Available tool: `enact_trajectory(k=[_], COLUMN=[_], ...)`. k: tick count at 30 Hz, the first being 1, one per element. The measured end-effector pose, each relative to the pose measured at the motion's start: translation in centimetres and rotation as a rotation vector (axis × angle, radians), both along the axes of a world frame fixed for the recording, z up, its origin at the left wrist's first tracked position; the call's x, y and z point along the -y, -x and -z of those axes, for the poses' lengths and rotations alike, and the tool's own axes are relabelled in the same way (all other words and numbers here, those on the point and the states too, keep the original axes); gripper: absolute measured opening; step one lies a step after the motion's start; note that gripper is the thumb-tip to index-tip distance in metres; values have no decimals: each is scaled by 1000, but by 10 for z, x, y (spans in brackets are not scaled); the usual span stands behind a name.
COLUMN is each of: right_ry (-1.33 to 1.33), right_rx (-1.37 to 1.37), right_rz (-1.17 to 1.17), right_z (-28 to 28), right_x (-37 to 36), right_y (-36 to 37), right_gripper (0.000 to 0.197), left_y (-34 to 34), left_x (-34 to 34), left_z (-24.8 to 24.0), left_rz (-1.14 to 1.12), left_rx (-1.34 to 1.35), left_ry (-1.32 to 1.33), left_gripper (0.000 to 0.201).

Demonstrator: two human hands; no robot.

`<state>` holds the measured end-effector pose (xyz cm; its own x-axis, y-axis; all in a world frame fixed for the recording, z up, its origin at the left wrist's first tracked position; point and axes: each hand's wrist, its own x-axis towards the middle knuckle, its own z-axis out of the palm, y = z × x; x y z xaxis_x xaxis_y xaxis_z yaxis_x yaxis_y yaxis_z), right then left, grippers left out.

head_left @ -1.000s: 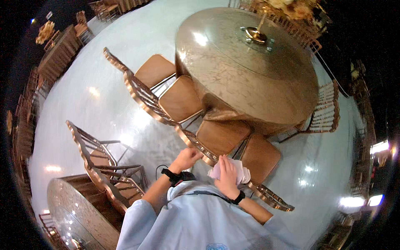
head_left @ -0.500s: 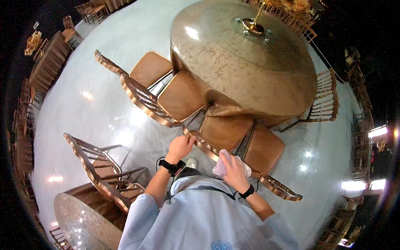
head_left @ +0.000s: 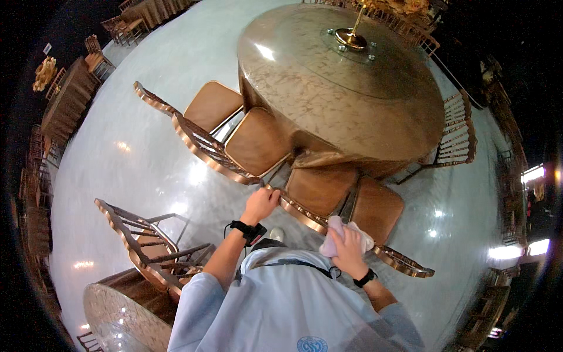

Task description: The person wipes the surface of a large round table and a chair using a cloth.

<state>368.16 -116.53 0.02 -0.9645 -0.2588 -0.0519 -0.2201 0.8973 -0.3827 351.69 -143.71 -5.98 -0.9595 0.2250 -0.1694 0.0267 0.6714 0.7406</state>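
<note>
My left hand point(head_left: 262, 205) is closed round the left corner of a gold-brown chair's back rail. That chair point(head_left: 321, 190) has a brown padded seat and faces the round table. In my right hand point(head_left: 350, 252) is a bunched pale pink and white cloth point(head_left: 333, 237), pressed near the right end of the same back rail. The hand and cloth hide that part of the rail. Just to the right stands a second chair point(head_left: 376, 210) of the same kind, its curved back rail point(head_left: 404, 261) reaching past my right hand.
Ahead is the large round table point(head_left: 305, 70) with a patterned cloth, a glass turntable and a gold stand point(head_left: 350, 39). Two more chairs point(head_left: 258, 141) sit at its left, another point(head_left: 457, 132) at its right. Behind me on the left are a chair point(head_left: 146, 246) and another table point(head_left: 126, 320).
My right hand has slid the cloth to the right along the back rail. My left hand keeps hold of the left corner. The view has shifted slightly.
</note>
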Motion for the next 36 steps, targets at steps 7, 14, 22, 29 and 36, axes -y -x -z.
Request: enact_trajectory(k=[7,14,22,29,36], right_ry=[-70,-207,106,31,268], right_rx=[-201,-229,-11,19,-75], right_rz=[-202,-78,-125,58,-60], right_z=[9,10,-30,22,3], right_x=[80,91,19,15,93], right_y=[55,64,12,-16,49], right_gripper=[78,71,63,60,56], left_y=[-3,-6,-3,-4,-5], left_x=[-9,-7,10,6,10], left_z=[-6,6,-21,-4,-17], left_rz=[-23,-77,36,-32,14], left_rx=[-15,-55,-49,-140,2], left_ry=[66,-90,11,22,-29], left_gripper=[44,43,33,31,31])
